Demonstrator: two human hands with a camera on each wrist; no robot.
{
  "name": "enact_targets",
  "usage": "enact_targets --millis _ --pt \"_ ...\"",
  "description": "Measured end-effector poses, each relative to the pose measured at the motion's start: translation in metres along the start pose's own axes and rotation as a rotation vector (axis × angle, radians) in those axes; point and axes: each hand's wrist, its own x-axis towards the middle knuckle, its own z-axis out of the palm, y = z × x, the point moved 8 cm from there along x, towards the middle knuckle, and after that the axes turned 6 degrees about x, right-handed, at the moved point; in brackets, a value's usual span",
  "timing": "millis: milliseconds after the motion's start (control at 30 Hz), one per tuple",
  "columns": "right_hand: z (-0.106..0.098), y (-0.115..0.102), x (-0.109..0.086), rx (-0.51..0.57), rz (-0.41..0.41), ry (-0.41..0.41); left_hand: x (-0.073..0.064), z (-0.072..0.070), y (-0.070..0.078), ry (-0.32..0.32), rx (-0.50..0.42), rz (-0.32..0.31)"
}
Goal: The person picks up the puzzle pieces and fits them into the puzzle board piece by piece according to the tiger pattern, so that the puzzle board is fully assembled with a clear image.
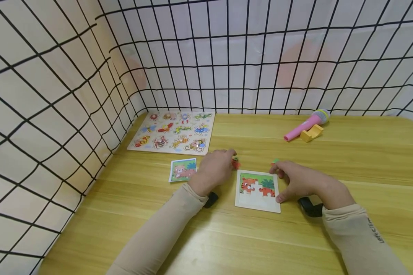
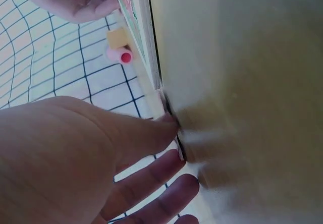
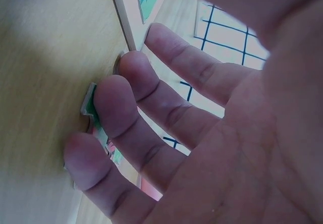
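A square puzzle board lies on the table, its tiger picture partly filled and its lower part bare white. Left of it, my left hand pinches a small red and green puzzle piece low at the table; the left wrist view shows thumb and forefinger at its edges. My right hand rests at the board's right side, thumb at the edge and forefinger at the upper corner. Its other fingers are loosely bent, near another puzzle piece with green on it, mostly hidden behind them.
A tiger picture card lies left of the left hand, partly covered by it. Farther back stands an insect peg board at the left. A pink toy microphone and a yellow curved block are at back right. Black wire mesh borders the table.
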Motion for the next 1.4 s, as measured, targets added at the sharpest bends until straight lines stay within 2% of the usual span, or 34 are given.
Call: enact_targets --millis 167,267,400,533,667,767,1167,1400 --pt "0.0 0.001 0.001 0.0 0.003 -0.001 0.001 0.0 -0.003 -0.006 -0.012 -0.032" --pt "0.0 0.001 0.001 -0.002 0.002 -0.001 0.002 -0.003 -0.003 0.013 -0.076 -0.023" --pt "0.0 0.001 0.001 -0.005 0.0 0.001 0.002 -0.005 0.002 0.003 -0.22 0.045" --pt "0.0 0.001 0.001 -0.002 -0.001 0.0 -0.001 -0.008 0.014 -0.058 -0.302 0.165" --pt "0.0 0.001 0.001 -0.001 0.007 -0.004 -0.006 -0.01 0.028 -0.112 -0.293 0.309" --pt "0.0 0.001 0.0 -0.001 0.009 -0.007 -0.01 -0.011 0.034 -0.14 -0.303 0.369" --pt "0.0 0.0 -0.001 0.0 -0.008 -0.008 -0.019 -0.012 0.059 -0.168 -0.314 0.51" --pt "0.0 -0.001 -0.001 0.0 -0.009 -0.008 -0.02 -0.008 0.06 -0.175 -0.306 0.491"
